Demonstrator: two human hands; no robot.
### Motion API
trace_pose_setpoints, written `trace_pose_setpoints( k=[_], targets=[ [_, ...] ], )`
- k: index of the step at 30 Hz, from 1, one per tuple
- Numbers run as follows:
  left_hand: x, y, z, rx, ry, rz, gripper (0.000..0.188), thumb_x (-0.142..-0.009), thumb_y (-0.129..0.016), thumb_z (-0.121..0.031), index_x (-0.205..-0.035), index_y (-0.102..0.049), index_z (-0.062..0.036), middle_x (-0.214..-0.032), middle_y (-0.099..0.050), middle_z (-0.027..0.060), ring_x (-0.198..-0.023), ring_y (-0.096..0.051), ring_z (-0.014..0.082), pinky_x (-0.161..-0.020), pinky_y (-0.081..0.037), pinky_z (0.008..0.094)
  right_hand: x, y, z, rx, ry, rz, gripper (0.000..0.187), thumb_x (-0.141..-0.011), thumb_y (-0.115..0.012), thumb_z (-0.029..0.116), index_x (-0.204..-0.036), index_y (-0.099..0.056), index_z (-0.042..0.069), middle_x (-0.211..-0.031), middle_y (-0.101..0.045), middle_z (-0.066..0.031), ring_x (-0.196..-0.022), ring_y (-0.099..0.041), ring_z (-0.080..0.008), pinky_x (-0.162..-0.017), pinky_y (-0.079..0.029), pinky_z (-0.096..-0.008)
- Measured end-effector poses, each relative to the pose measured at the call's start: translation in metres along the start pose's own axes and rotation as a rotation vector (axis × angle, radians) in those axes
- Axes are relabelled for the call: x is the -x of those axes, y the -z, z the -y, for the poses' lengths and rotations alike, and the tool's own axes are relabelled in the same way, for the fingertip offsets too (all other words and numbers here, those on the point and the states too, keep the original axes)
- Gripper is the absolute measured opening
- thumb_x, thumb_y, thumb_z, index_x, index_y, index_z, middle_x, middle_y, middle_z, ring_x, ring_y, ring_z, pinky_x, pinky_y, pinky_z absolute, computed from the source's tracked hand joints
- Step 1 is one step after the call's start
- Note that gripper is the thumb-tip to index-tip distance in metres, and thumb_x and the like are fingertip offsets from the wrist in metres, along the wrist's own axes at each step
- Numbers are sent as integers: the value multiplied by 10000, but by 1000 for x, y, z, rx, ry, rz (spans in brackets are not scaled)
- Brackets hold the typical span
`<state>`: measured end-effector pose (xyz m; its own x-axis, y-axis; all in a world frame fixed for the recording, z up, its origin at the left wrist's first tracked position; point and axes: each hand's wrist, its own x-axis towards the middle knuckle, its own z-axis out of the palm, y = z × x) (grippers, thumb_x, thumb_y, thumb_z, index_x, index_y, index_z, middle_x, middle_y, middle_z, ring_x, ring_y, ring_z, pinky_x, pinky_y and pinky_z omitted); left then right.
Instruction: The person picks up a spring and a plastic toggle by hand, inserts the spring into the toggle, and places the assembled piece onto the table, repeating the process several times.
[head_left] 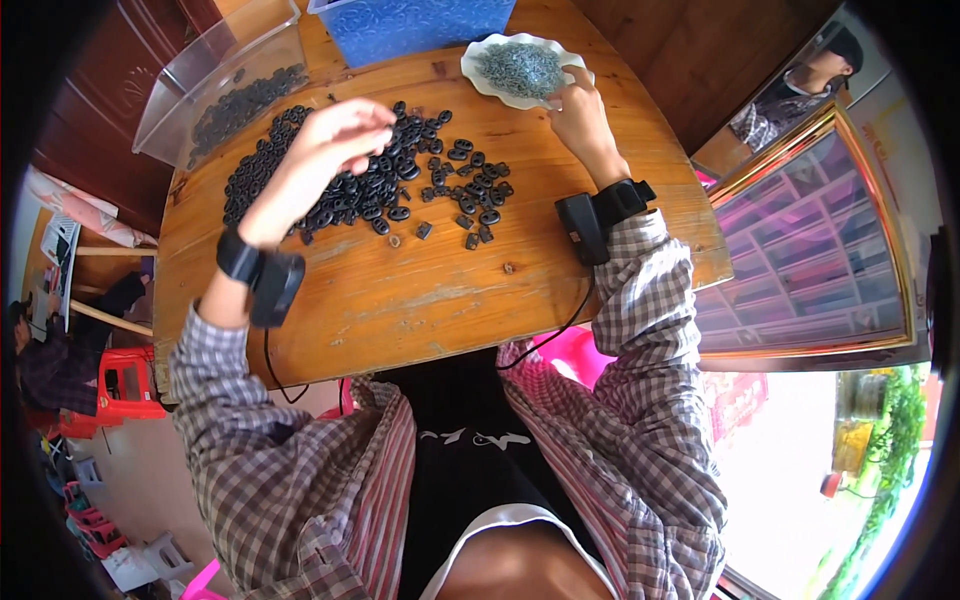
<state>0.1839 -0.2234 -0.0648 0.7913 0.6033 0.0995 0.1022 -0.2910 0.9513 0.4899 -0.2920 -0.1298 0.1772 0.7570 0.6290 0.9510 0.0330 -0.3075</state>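
Hovering left hand (pixel 335 140): you are pinching fingertips together over the small black oval plastic rings (pixel 350 185).
Reaching right hand (pixel 580 115): your grip is touching the scalloped white dish (pixel 478 78); closure unclear.

A table (pixel 420 290) stands before the person, with a heap of rings (pixel 340 180) spread over its left and middle. Behind the heap, at the far left corner, a clear bin (pixel 215 75) holds more rings. A box (pixel 410 25) sits at the far edge, right of the bin. Just right of the box and nearer the person, a dish (pixel 478 75) holds small parts (pixel 520 68). The left hand (pixel 330 145) hangs over the heap; the right hand (pixel 580 115) touches the dish's near right rim. A few rings (pixel 440 235) lie apart at the heap's near edge. Right of the table stands a cabinet (pixel 810 250); stools (pixel 125 385) sit to the table's left
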Motion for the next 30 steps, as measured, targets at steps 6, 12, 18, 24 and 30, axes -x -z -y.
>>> trace_pose_setpoints(
  k=[6,12,18,24,30],
  targets=[
    [30,-15,38,374,204,-115,144,-826,-574,-114,-955,-571,-49,-820,-568,-22,-743,-513,40,-622,-410,167,0,-4,-2,26,-91,77,155,-652,-620,27,-794,-653,-26,-984,-572,-173,-893,-561,-319,-781,-474,-354],
    [34,-26,51,383,108,-158,125,-828,-568,-108,-934,-571,-42,-824,-577,-12,-714,-516,47,-595,-405,173,4,-5,-2,44,12,37,135,-660,-610,26,-783,-644,-17,-886,-594,-162,-779,-590,-316,-720,-484,-345],
    [38,-30,51,324,54,-161,138,-821,-579,-111,-931,-573,-28,-806,-577,5,-695,-521,52,-587,-407,181,3,-3,-6,87,46,13,124,-659,-640,29,-778,-640,-2,-807,-601,-167,-714,-602,-298,-658,-486,-348],
    [36,-31,53,215,-29,-172,148,-819,-579,-122,-930,-588,-24,-794,-589,7,-695,-531,57,-597,-420,180,-3,1,-12,187,137,0,104,-657,-653,49,-757,-638,28,-685,-604,-161,-617,-606,-289,-581,-481,-341],
    [34,-31,55,179,-93,-188,179,-803,-595,-110,-949,-594,-7,-823,-609,38,-714,-560,79,-630,-453,197,-11,9,8,85,135,-34,118,-696,-656,115,-782,-651,35,-703,-628,-122,-655,-628,-205,-587,-481,-298]
  ],
)
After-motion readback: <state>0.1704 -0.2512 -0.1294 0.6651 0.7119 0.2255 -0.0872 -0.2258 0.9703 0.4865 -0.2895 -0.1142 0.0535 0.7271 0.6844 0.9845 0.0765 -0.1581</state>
